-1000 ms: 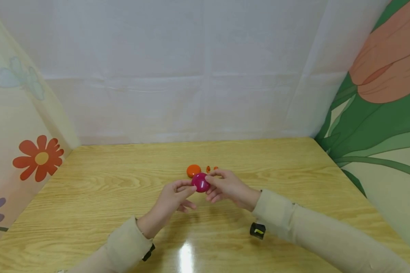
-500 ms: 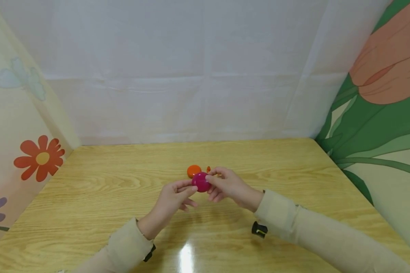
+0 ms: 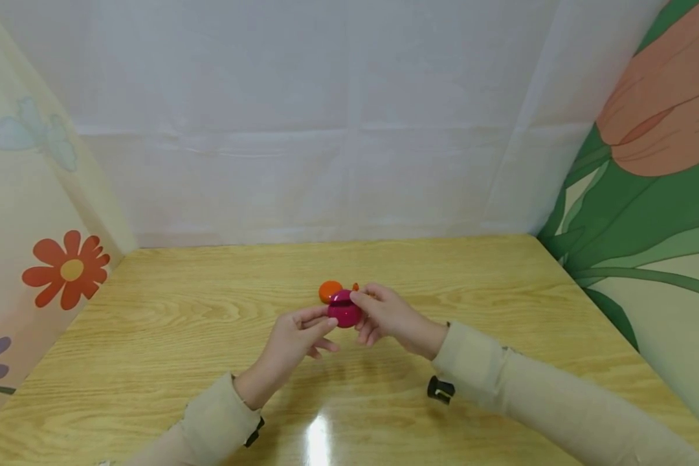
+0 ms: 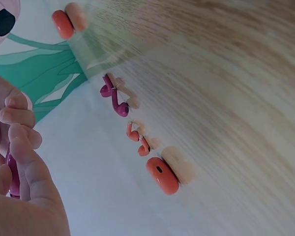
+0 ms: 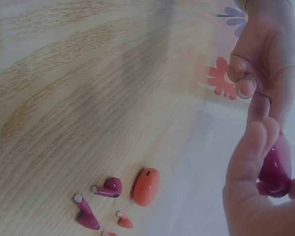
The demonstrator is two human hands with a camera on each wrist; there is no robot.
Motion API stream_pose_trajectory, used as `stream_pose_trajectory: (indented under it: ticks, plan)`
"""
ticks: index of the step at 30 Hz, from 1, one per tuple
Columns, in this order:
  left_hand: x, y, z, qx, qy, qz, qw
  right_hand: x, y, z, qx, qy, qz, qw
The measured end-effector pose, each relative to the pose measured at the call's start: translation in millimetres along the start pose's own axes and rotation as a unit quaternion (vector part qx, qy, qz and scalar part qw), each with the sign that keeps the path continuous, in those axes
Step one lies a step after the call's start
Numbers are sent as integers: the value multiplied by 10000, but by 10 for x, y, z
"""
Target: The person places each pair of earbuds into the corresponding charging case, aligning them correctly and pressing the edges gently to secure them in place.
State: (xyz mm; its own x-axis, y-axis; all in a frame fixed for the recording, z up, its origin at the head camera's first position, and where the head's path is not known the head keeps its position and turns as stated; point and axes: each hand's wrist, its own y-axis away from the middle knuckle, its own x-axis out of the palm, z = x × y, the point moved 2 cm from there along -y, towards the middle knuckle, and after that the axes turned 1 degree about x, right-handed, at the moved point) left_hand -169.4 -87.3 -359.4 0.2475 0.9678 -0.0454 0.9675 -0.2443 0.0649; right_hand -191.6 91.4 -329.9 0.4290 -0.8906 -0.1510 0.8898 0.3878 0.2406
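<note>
Both hands hold a magenta earbud charging case (image 3: 345,313) a little above the table. My left hand (image 3: 296,334) pinches its left side between thumb and fingers. Thumb and fingertips of my right hand (image 3: 391,318) grip the upper right, at the lid. A dark gap crosses the case under the lid, so it stands ajar. In the right wrist view the glossy case (image 5: 278,167) is partly covered by fingers. Beyond the hands lies an orange earbud case (image 3: 330,291). Magenta earbuds (image 4: 119,103) and orange earbuds (image 4: 132,132) lie in a row beside it.
The wooden table (image 3: 180,310) reaches back to a white cloth (image 3: 349,129). Another orange rounded object (image 4: 63,24) lies at the row's far end in the left wrist view. Printed flower panels (image 3: 646,213) flank the table.
The lid of the magenta case has come ajar, showing a dark gap that was absent before. My right fingers have shifted slightly upward; the left hand stays nearly where it was.
</note>
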Motion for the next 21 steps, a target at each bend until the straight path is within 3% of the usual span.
stream_pose_trajectory:
  ticks: [12, 21]
  plan:
    - [-18, -1, 17, 111, -9, -9, 9999, -33, -13, 20, 105, -273, 221, 9993]
    - [-69, 15, 32, -94, 200, -340, 9992, -224, -8, -43, 427, 81, -462, 9980]
